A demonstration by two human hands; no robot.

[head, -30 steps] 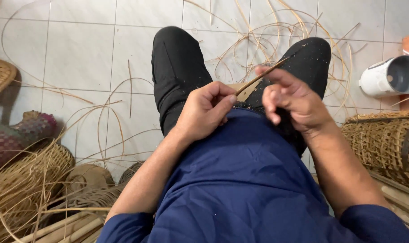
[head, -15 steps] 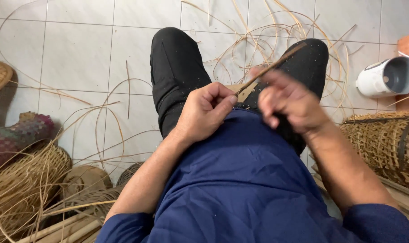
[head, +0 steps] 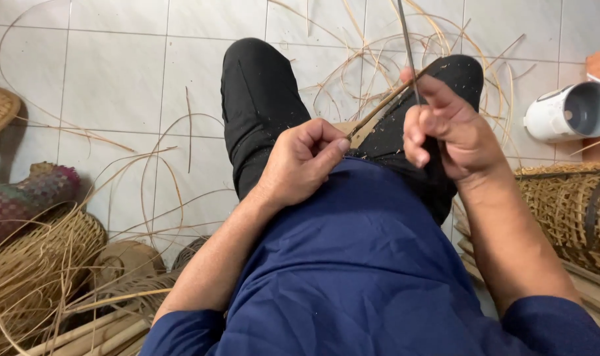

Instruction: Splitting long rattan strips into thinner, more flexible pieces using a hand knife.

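A thin cane strip (head: 385, 102) slants over my lap, from low left to high right. My left hand (head: 303, 161) pinches its lower end between thumb and fingers, just above my blue shirt. My right hand (head: 448, 128) is closed higher up on the strip, over my right knee, and also grips a thin dark blade (head: 407, 49) that points up out of the fist. My legs in black trousers (head: 260, 105) stretch out over the tiled floor, flecked with pale shavings.
Loose cane strips (head: 352, 59) curl over the white tiles beyond my knees. Woven baskets (head: 32, 264) and cane sticks lie at lower left, a patterned woven piece (head: 23, 198) beside them. Another woven basket (head: 570, 204) stands at right, a white cylindrical container (head: 570, 115) behind it.
My right hand has slid up and to the right along the strip, away from my left hand, and the blade now stands upright. My left hand has stayed in place.
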